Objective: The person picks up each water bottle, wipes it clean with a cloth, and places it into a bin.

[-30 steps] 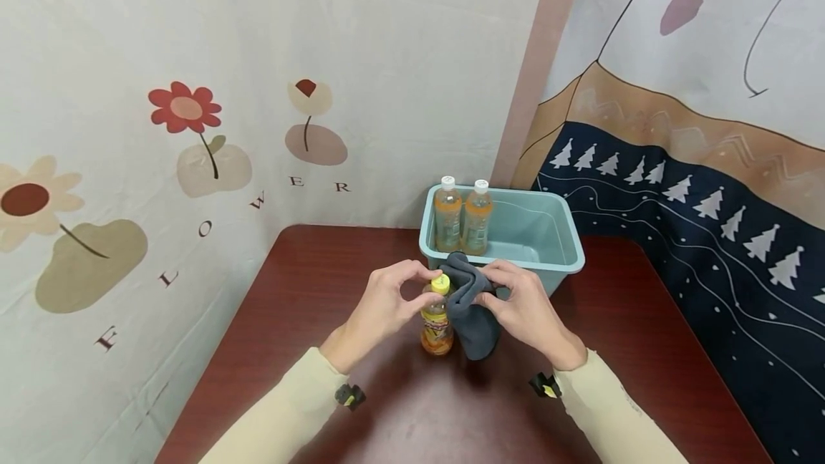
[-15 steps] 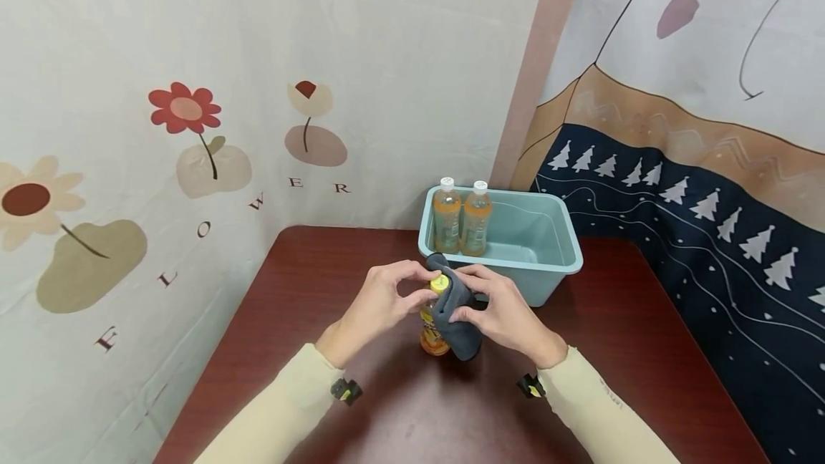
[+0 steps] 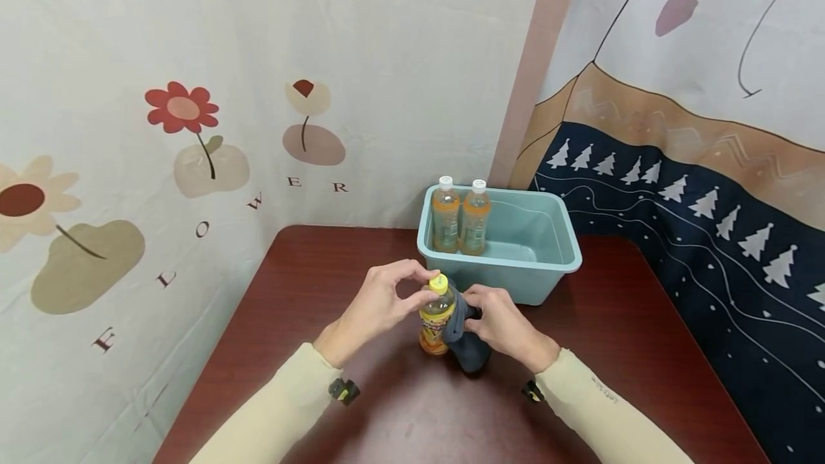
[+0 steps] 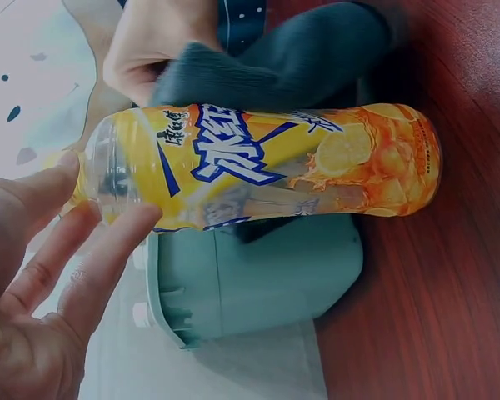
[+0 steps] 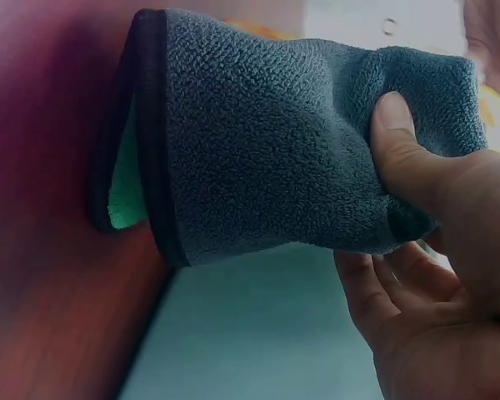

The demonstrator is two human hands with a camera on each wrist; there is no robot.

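Observation:
A bottle of iced tea (image 3: 433,331) with a yellow cap (image 3: 439,283) stands upright on the table, its bright label facing the left wrist camera. At the cap, the thumb and forefinger of my left hand (image 3: 385,297) pinch from the left. My right hand (image 3: 501,319) grips a folded dark grey cloth (image 5: 250,142) between thumb and fingers. The cloth lies along the bottle's right side, its lower end hanging near the tabletop. In the left wrist view, the cloth covers part of the bottle's far side.
Just behind the bottle stands a light blue plastic tub (image 3: 515,283). Two white-capped bottles, one (image 3: 445,224) beside the other (image 3: 475,226), stand at its left end. A printed curtain (image 3: 387,92) hangs behind the dark red table (image 3: 335,263).
My right hand has moved left and down with the cloth, which passed over the bottle near its cap and now sits lower on its right side. The left hand stays at the cap.

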